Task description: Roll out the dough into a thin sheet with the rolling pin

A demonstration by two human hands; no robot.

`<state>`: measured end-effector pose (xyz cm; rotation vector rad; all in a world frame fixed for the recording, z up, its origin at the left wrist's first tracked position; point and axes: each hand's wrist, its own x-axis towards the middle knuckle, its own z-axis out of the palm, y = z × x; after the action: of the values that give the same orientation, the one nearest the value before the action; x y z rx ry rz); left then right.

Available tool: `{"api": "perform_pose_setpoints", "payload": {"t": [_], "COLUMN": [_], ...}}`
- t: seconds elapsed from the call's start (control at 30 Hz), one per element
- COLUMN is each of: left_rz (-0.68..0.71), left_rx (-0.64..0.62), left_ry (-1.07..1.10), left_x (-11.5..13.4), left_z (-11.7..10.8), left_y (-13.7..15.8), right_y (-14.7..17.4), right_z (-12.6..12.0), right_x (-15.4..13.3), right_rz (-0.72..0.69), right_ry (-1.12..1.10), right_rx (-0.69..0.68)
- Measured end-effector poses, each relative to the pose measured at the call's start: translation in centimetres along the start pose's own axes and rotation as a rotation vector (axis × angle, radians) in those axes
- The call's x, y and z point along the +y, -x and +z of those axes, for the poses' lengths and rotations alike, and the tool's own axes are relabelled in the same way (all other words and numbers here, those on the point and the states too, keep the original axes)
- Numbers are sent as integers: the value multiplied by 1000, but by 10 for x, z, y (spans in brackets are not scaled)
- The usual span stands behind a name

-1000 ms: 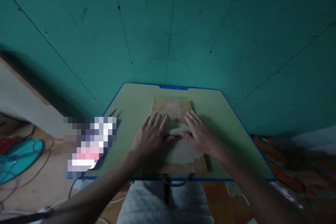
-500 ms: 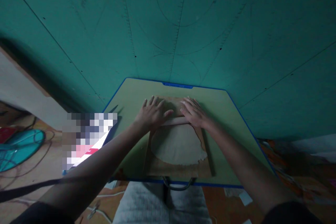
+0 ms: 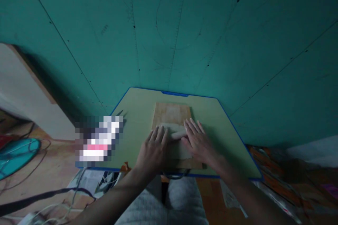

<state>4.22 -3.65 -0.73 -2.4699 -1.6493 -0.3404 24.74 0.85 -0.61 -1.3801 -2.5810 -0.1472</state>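
A flat, pale sheet of dough (image 3: 180, 151) lies on a wooden board (image 3: 173, 110). Across it runs a light-coloured rolling pin (image 3: 177, 135), its middle showing between my hands and its ends covered by them. My left hand (image 3: 155, 146) rests over the left end, palm down, fingers stretched forward. Over the right end lies my right hand (image 3: 198, 141), also palm down with fingers extended and the thumb pointing inward. Neither hand wraps around the pin. Part of the dough is hidden under the hands.
The board rests on a pale green, blue-edged folding table (image 3: 211, 119) with a dark handle (image 3: 176, 177) at its front. A green marked wall (image 3: 169, 24) stands behind. A blurred-out item (image 3: 99, 142) and a dark pointed object (image 3: 119, 113) lie at left. Cables (image 3: 62, 208) trail on the floor.
Both hands have come back toward me with the rolling pin, from the far edge of the dough to its middle. The far part of the board is now uncovered. The view has shifted.
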Motion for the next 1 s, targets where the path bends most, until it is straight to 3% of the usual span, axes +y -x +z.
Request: {"api": "perform_pose_setpoints", "payload": {"t": [0.23, 0.53, 0.77, 1.0], "left_rz": [-43, -46, -168, -207], "left_rx": [11, -11, -19, -48], "left_ry": [13, 146, 139, 133], "left_x": [-5, -27, -50, -76], "left_z": [2, -14, -7, 4], "left_y": [7, -10, -23, -40], "right_y": [-8, -54, -92, -124], "right_z": [-2, -5, -10, 8], "right_x": [-46, -32, -32, -25], "right_rz": [-87, -191, -216, -246], "right_ry": [-74, -140, -114, -132], "right_rx": [-62, -197, -332, -287]}}
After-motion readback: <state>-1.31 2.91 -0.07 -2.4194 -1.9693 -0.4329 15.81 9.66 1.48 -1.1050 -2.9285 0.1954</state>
